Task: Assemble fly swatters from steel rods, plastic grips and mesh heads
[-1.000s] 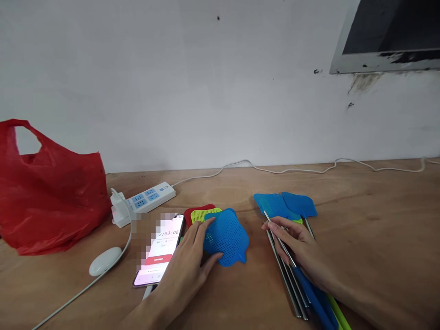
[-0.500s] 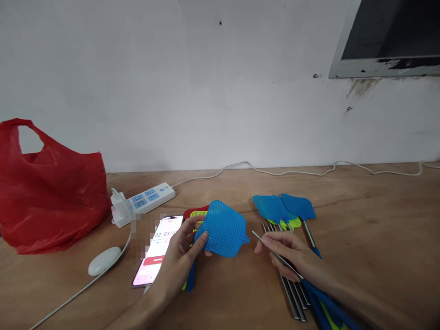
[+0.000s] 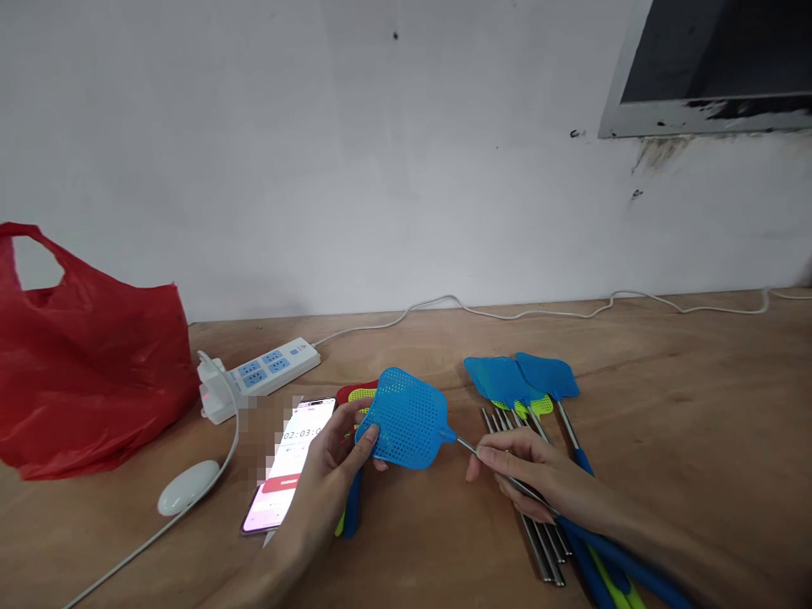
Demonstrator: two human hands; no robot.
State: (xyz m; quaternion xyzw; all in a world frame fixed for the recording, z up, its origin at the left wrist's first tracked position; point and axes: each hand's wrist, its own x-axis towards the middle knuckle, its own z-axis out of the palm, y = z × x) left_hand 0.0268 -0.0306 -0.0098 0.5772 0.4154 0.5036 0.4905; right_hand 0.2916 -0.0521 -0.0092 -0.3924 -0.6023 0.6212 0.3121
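Observation:
My left hand point(image 3: 330, 469) pinches a blue perforated swatter head point(image 3: 406, 419), lifted and tilted above the wooden table point(image 3: 698, 406). My right hand point(image 3: 533, 474) grips a thin metal rod point(image 3: 482, 457) with a blue handle; the rod's tip touches the stub at the head's right edge. Under the lifted head lie a red head point(image 3: 348, 392) and a yellow-green head point(image 3: 363, 395). To the right lie assembled blue swatters point(image 3: 520, 376) and several bare metal rods point(image 3: 539, 541).
A phone point(image 3: 288, 474) with a lit timer screen lies left of my left hand. A white power strip point(image 3: 260, 376), a white mouse point(image 3: 189, 488) and white cables point(image 3: 539, 313) lie behind and to the left. A red plastic bag point(image 3: 82, 364) stands at the far left.
My left hand picked the blue head up off the pile and tilted it. My right hand lifted a rod from the bundle and brought its tip left to the head's stub.

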